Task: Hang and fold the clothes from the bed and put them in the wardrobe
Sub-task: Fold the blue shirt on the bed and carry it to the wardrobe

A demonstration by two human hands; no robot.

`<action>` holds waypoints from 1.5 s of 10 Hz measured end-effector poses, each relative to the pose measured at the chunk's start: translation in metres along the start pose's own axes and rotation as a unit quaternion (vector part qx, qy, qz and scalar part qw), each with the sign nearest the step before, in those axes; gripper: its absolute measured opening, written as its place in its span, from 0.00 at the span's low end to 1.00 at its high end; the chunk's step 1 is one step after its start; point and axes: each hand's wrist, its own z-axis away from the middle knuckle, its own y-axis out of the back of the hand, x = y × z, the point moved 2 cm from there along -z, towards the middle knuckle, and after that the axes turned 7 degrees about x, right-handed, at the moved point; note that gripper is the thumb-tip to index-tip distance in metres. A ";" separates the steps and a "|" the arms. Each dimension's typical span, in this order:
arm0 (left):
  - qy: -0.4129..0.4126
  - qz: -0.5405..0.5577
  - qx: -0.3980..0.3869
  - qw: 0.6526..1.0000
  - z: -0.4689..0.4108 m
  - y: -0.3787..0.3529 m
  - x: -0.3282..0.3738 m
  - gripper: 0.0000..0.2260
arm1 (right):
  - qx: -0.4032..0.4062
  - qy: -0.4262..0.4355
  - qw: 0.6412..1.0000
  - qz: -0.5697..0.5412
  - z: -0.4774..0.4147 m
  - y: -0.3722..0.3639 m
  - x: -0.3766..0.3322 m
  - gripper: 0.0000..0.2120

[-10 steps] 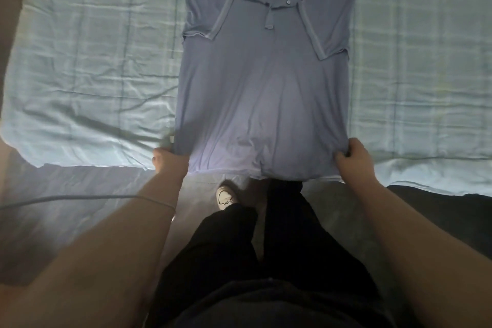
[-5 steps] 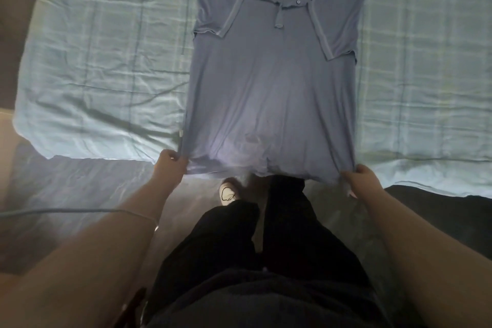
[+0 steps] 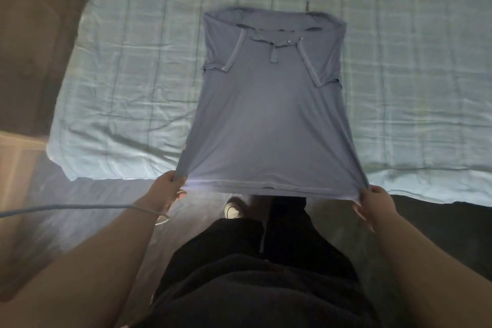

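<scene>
The grey-blue polo shirt (image 3: 269, 120) lies front up, with its collar end on the middle of the bed (image 3: 133, 74) and both sleeves folded inward. Its hem is raised off the near edge of the bed and stretched tight. The left hand (image 3: 167, 189) grips the left hem corner, its fingers curled round the bunched cloth, and the right hand (image 3: 374, 202) pinches the right hem corner in the same way. The bed has a pale blue checked cover with wrinkles toward its near left corner. In front of the bed's near edge are the person's black trousers (image 3: 266, 261) and a white shoe (image 3: 233, 209). A thin cord (image 3: 80, 206) runs sideways from the left wrist; it is perhaps a cable, but the picture is too blurred there to be sure.
</scene>
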 end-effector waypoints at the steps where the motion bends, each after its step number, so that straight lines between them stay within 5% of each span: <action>1: 0.056 0.107 -0.011 0.993 0.005 0.004 0.005 0.05 | -0.014 -0.020 0.997 -0.067 0.011 0.005 -0.004 0.08; 3: 0.089 0.165 -0.040 0.981 0.020 0.008 0.019 0.12 | -0.012 -0.078 0.983 -0.163 0.028 0.013 -0.017 0.05; 5: 0.058 0.186 -0.023 0.981 0.018 0.010 0.071 0.10 | -0.013 -0.051 0.988 -0.143 0.032 0.020 -0.068 0.08; 6: 0.044 0.223 -0.005 0.974 0.006 0.008 0.110 0.17 | -0.028 -0.031 0.987 -0.158 0.026 0.019 -0.105 0.06; 8: -0.006 0.208 0.031 0.978 -0.029 -0.005 0.194 0.08 | -0.069 0.000 0.978 -0.199 -0.010 0.002 -0.195 0.10; 10: -0.015 0.230 0.076 0.970 -0.088 -0.032 0.281 0.05 | -0.066 0.003 0.963 -0.262 -0.065 -0.036 -0.296 0.16; 13: -0.058 0.170 0.090 0.980 -0.222 -0.074 0.387 0.03 | -0.010 0.175 0.979 -0.105 -0.130 -0.114 -0.433 0.21; 14: -0.079 0.163 0.081 0.980 -0.276 -0.089 0.410 0.04 | -0.017 0.081 0.972 -0.219 -0.160 -0.152 -0.463 0.19; 15: -0.072 0.202 0.043 0.976 -0.326 -0.103 0.425 0.04 | 0.001 0.129 0.976 -0.172 -0.204 -0.176 -0.477 0.19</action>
